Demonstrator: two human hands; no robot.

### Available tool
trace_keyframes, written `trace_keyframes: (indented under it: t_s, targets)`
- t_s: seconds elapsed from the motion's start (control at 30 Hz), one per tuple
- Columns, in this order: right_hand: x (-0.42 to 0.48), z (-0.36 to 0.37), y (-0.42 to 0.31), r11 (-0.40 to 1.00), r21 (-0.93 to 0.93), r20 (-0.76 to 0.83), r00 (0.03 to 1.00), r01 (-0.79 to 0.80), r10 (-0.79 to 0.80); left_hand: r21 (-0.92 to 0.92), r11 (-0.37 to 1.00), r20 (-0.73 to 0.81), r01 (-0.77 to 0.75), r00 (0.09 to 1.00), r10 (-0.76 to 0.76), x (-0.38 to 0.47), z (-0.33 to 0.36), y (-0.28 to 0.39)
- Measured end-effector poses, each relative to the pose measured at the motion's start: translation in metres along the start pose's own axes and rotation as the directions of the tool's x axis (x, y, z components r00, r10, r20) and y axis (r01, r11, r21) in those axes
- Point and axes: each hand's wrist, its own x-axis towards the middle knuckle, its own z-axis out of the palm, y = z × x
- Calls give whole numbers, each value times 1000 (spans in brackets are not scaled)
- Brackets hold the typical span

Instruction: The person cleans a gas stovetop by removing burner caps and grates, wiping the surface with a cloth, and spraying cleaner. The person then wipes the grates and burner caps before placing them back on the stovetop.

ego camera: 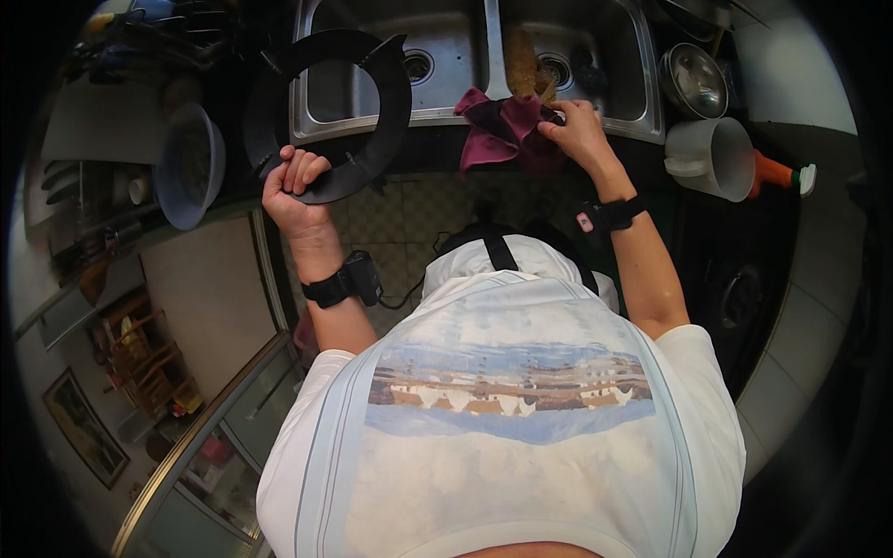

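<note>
My left hand grips the near rim of a black ring-shaped pan support, which is held up over the left basin of a steel double sink. Short prongs stick out from the ring. At the sink's front edge, my right hand pinches a dark red cloth between thumb and fingers. The cloth hangs over the rim below the divider. Behind it, a yellowish-brown piece, perhaps a loofah, lies in the right basin beside the drain.
Right of the sink are steel bowls, a whitish plastic jug and an orange spray bottle with a white nozzle. A bluish plastic basin stands tilted in view at left. Tiled floor shows below the counter.
</note>
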Motion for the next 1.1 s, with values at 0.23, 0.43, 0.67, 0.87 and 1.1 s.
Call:
trace_keyframes:
  t_s: [0.23, 0.43, 0.67, 0.87, 1.1]
  targets:
    - [-42, -18, -68, 447, 850, 334, 941, -278, -50, -48, 964, 63, 261, 964, -258, 3, -2, -33]
    - [-72, -31, -79, 522, 785, 192, 932, -333, 306, 212, 858, 81, 468, 866, -493, 14, 9, -84]
    - [-132, -54, -46, 868, 470, -387, 921, 160, 40, 245, 665, 63, 706, 673, -737, 26, 20, -128]
    - [-202, -82, -26, 931, 352, -531, 840, 101, 110, 518, 431, -144, 739, 572, -808, 5, 34, -177]
    - [-332, -111, 21, 967, 250, -740, 636, -44, 220, 906, -19, -241, 422, 481, -843, -56, 52, -253]
